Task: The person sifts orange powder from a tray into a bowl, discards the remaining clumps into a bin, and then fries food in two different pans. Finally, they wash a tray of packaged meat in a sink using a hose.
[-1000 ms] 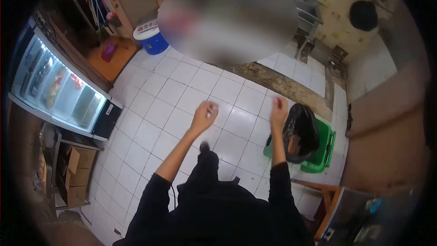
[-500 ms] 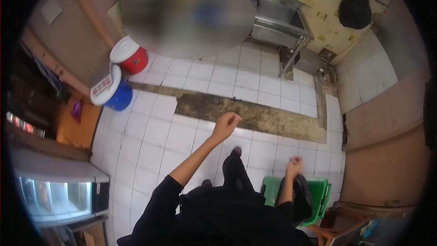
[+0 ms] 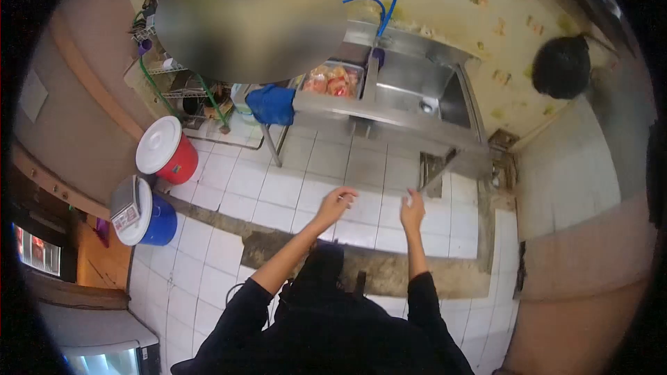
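My left hand is held out over the tiled floor, its fingers loosely curled and apart, with nothing in it. To its right, my right hand is raised with fingers extended, also holding nothing. Both hang in the air short of the metal sink and touch nothing. In the sink's left part sits a metal tray of red and orange food in clear plastic. The right basin shows its drain. A blue cloth drapes over the sink's left front corner.
At left stand a red bucket and a blue bucket, both with white lids. A dish rack is beside the sink. A black bag hangs on the right. A strip of broken floor crosses the tiles. A blurred oval hides the upper left.
I have moved forward, nearer the sink. My right hand has come up and forward from beside the green bin, which is now out of view. The tray and cloth have come into view.
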The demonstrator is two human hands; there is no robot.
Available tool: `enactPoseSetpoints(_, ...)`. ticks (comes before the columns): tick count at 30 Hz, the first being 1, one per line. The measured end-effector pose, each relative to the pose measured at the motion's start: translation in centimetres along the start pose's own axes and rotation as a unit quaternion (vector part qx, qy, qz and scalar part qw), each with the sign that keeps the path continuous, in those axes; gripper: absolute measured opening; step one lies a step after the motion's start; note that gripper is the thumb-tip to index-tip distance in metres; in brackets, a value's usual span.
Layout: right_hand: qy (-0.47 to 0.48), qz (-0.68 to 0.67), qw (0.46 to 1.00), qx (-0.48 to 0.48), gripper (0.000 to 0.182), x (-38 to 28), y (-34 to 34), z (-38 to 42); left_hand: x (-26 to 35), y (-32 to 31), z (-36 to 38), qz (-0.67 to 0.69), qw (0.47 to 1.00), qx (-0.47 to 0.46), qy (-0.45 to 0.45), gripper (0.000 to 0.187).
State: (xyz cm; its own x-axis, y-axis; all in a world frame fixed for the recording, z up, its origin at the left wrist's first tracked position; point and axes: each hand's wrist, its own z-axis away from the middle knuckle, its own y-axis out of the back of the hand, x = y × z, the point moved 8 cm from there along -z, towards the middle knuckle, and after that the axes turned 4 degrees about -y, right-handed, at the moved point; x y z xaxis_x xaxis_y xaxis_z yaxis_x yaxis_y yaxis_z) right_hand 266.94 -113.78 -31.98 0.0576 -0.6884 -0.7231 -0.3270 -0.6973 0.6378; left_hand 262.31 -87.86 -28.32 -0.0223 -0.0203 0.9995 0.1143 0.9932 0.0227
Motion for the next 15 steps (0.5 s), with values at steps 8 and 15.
enactPoseSetpoints(8, 0.135, 0.147, 0.979, -0.039, 0.040, -12.5, -14.1, -27.9, -3.4, 7.4, -28.4, 0.148, 0.983, 0.059, 0.094, 0.040)
enactPoseSetpoints(15, 0.188, 0.094, 0.975, -0.072, 0.048, -13.4, -25.5, -47.4, -4.8, 8.6, -51.8, 0.215, 0.968, 0.067, 0.113, 0.062)
